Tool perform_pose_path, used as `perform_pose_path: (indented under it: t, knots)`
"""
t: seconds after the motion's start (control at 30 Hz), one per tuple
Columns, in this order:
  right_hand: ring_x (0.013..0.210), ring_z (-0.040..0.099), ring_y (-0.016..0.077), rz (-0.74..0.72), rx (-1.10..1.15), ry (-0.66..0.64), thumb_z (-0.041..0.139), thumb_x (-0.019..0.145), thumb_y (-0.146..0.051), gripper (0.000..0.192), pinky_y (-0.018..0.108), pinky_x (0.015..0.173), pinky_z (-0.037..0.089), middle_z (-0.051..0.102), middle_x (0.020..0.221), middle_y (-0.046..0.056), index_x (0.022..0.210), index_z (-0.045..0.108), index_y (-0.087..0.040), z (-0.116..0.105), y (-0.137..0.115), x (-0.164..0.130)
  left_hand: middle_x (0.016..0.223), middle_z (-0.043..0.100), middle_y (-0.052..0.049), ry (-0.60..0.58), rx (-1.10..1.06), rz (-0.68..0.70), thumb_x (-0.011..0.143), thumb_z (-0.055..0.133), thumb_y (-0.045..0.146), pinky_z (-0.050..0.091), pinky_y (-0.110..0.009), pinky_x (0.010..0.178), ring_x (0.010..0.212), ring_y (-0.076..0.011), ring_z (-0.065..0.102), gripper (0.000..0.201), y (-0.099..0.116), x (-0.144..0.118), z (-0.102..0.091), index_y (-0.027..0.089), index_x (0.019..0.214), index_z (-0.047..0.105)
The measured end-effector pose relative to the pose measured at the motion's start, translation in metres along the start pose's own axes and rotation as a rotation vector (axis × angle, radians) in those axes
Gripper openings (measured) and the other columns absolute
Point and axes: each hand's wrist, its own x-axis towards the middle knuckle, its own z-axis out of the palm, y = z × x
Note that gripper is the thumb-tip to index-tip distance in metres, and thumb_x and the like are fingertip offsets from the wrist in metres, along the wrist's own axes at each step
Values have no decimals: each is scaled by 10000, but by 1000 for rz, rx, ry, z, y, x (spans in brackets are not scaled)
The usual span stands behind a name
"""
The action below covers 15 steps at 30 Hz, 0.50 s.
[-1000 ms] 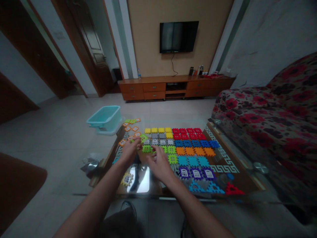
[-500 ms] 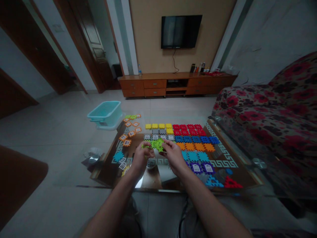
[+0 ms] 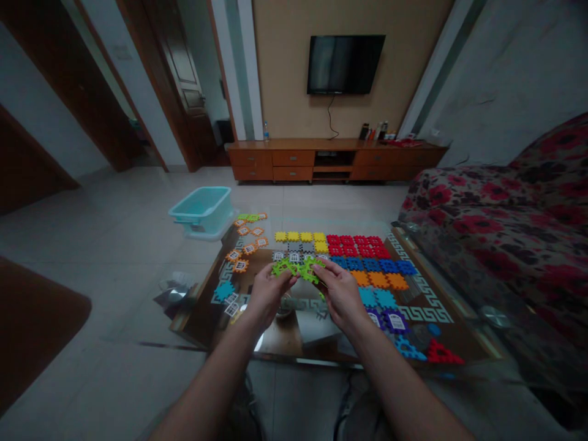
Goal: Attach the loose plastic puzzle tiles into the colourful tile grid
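The left hand (image 3: 266, 300) pinches a green tile (image 3: 283, 267), the right hand (image 3: 342, 295) a second tile (image 3: 307, 269), edges close, over the table (image 3: 282, 343), with room toward its near edge

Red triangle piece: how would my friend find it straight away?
Find the glass table beside the flowered sofa. Look toward its near right corner in this view for a blue triangular piece. The red triangle piece lies just right of it; the other red pieces, farther back, are square.
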Motion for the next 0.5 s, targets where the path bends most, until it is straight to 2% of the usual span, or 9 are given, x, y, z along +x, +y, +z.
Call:
perform_pose_path:
  t: [0.13, 0.23, 0.37, 0.5]
  knots:
    - [799, 702, 195, -61, -37, 1, 856, 579, -352, 471, 341, 766, 568, 757, 871, 64, 990, 717, -169, -4, 2, 2, 950, 710, -95, -59, -77, -58, 817, 618, 95, 569, -380, 947, 897, -158, 689, 45, -3, 1, -2, 139, 817, 624]
    - [838, 699, 210, -103, -86, 7, 833, 602, -382, 462, 355, 773, 565, 757, 916, 65, 1008, 731, -185, -6, 2, 2, 1002, 714, -117, -105, -87, -89, 846, 548, 106, 559, -405, 967, 962, -181, 681, 109, -5, 1, -3, 133, 844, 653]
    - [840, 681, 197, -128, -122, 20, 814, 631, -390, 439, 333, 746, 556, 750, 976, 63, 1014, 744, -189, -8, 2, 4, 1084, 708, -122, -210, -46, -103, 837, 626, 144, 543, -386, 980, 990, -191, 677, 102, -5, -1, -4, 140, 919, 686]
    - [804, 668, 192, -189, -210, 28, 820, 642, -427, 495, 332, 729, 546, 743, 922, 61, 1054, 727, -170, -8, 2, 4, 1080, 705, -121, -305, -12, -124, 814, 726, 236, 543, -366, 942, 955, -188, 679, 269, -3, -5, -2, 149, 1067, 696]
